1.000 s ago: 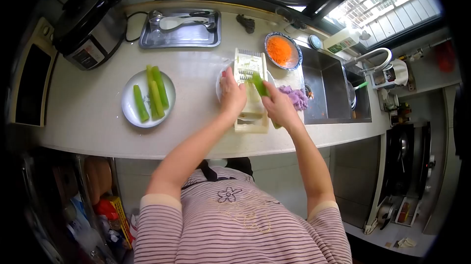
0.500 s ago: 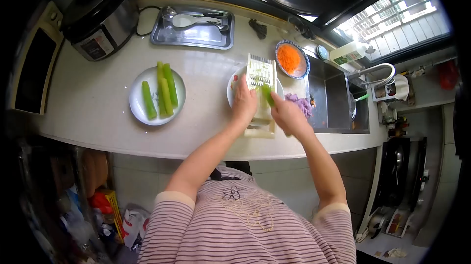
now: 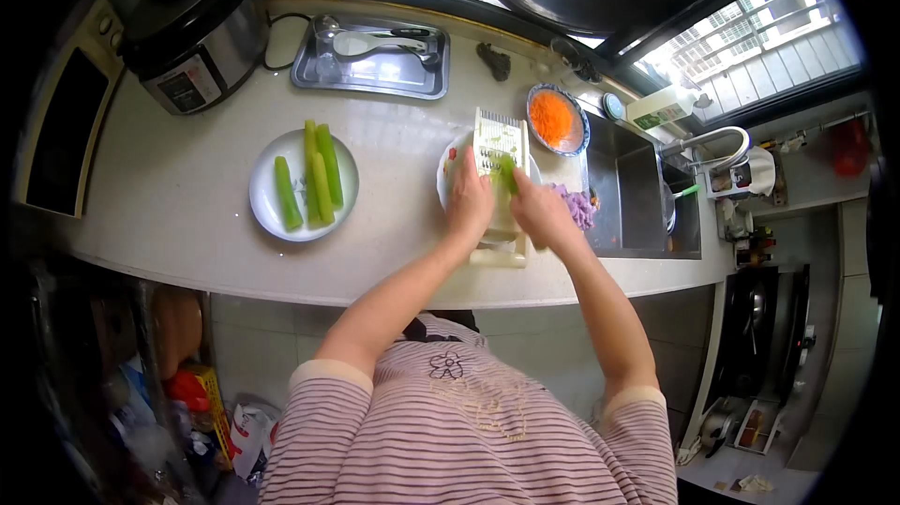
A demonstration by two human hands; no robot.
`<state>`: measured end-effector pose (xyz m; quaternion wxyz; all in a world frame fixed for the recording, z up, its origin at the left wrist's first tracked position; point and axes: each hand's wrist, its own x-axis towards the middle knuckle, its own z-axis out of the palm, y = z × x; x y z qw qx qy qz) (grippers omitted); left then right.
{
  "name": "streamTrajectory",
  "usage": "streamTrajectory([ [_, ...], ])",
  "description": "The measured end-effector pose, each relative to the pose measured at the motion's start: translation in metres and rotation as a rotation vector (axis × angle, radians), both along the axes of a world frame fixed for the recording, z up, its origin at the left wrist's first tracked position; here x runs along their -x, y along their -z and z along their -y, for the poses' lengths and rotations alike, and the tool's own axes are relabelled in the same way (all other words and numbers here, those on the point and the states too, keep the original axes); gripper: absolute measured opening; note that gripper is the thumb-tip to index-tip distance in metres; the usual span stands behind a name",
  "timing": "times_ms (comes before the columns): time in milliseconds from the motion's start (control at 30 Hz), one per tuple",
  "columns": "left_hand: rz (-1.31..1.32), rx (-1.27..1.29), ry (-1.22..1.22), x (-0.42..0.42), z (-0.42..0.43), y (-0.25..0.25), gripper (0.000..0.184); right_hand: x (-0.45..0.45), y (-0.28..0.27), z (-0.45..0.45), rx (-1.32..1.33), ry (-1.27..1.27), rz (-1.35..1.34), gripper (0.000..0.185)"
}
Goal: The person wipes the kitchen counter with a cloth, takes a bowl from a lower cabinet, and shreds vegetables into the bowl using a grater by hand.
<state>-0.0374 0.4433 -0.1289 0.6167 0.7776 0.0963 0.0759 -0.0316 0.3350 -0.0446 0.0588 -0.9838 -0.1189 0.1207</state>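
Note:
A cream-coloured grater (image 3: 502, 135) lies over a white dish (image 3: 444, 175), with bits of green on its face. My left hand (image 3: 471, 200) is closed on the grater's left edge. In my right hand (image 3: 544, 210) is a green vegetable stalk (image 3: 507, 170), pressed against the grater's toothed middle; my fingers hide much of the stalk. Left of the grater, a white plate (image 3: 267, 163) carries several more green stalks (image 3: 322, 188). A bowl of shredded orange vegetable (image 3: 551, 116) stands beyond my right hand, and purple pieces (image 3: 576, 206) lie beside that hand.
A metal tray (image 3: 375, 81) with a ladle and spoons sits at the back. To the right are the sink (image 3: 623, 181), a faucet (image 3: 717, 137) and a bottle (image 3: 658, 107). A pressure cooker (image 3: 202, 45) and a microwave (image 3: 70, 116) stand at the left. The counter edge (image 3: 281, 287) runs before me.
My right hand has shifted slightly up and left along the grater with the green stalk. My left hand keeps its hold on the grater. The whole view has moved a little.

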Motion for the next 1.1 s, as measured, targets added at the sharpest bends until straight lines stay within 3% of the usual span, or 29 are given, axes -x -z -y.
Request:
streamTrajectory([
  [100,0.043,-0.037,0.041,-0.001,-0.003,0.004,0.055,-0.022,0.004,-0.005,-0.053,0.046,0.011,0.035],
  [267,0.012,-0.065,0.002,-0.006,0.001,0.006,0.055,0.017,-0.001,0.004,-0.001,-0.034,0.007,0.037],
  [400,-0.012,-0.032,0.037,0.001,-0.001,0.000,0.055,-0.024,0.008,-0.011,-0.009,0.091,-0.043,0.046],
  [500,0.080,-0.086,-0.017,-0.003,0.003,0.012,0.056,-0.033,0.007,-0.009,-0.094,0.117,-0.004,0.048],
  [600,0.010,-0.156,-0.016,-0.003,0.002,0.008,0.056,-0.013,0.027,0.017,-0.302,0.060,0.243,0.047],
  [700,0.274,-0.354,-0.168,-0.002,-0.002,0.007,0.049,0.015,0.014,0.011,-0.470,0.182,0.159,0.047],
  [800,0.325,-0.330,-0.061,-0.002,-0.016,-0.024,0.037,0.032,0.009,0.002,-0.566,0.247,0.130,0.048],
  [900,0.367,-0.230,0.048,-0.008,-0.014,-0.032,0.024,0.041,0.012,-0.002,-0.651,0.230,0.192,0.048],
  [1000,0.181,0.271,0.050,-0.007,-0.006,-0.038,0.016,0.045,0.020,-0.003,-0.722,0.214,0.279,0.048],
  [1100,0.168,0.280,0.030,-0.007,-0.005,-0.039,0.011,0.044,0.019,0.001,-0.741,0.271,0.271,0.049],
])
